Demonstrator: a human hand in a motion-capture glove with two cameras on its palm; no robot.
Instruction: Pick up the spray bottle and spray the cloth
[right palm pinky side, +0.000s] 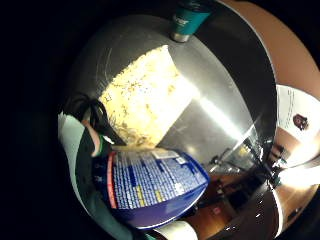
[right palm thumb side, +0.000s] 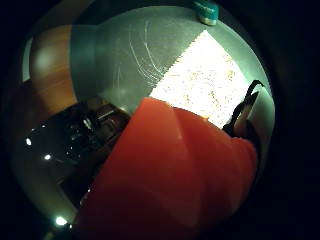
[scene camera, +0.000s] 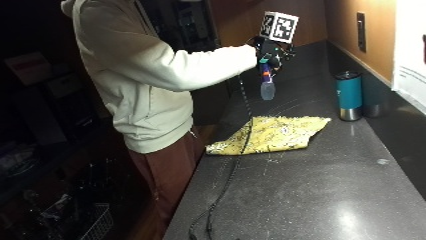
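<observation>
1. Spray bottle (scene camera: 267, 86): there is one, held up in the air over the dark bench (scene camera: 313, 190), above the far edge of the cloth and not touching it. It hangs roughly upright from the hand.
2. One gloved right hand (scene camera: 269, 56) grips the top of the bottle, fingers curled round it, at the end of an outstretched cream sleeve. The other hand cannot be seen.
3. From the little finger side palm view, the bottle's blue body with its printed label (right palm pinky side: 150, 185) lies close against the palm; from the thumb side palm view, a red part of the bottle (right palm thumb side: 175, 175) fills much of the picture.
4. Cloth (scene camera: 273, 135): one, yellow and patterned, spread flat on the bench directly below the bottle. It shows in both palm views too (right palm pinky side: 145, 100) (right palm thumb side: 205, 82), lying on the grey bench top.
5. One teal tumbler (scene camera: 348, 95) with a metal base stands upright on the bench beyond the cloth, toward the wall and well apart from the cloth's edge. A second, darker cup (scene camera: 374, 105) stands just beside the tumbler, on the side away from the cloth.
6. One person stands at the bench edge beside the cloth, in a cream hooded top and dark red trousers.
7. White specks dot the bench on the near side of the cloth.
</observation>
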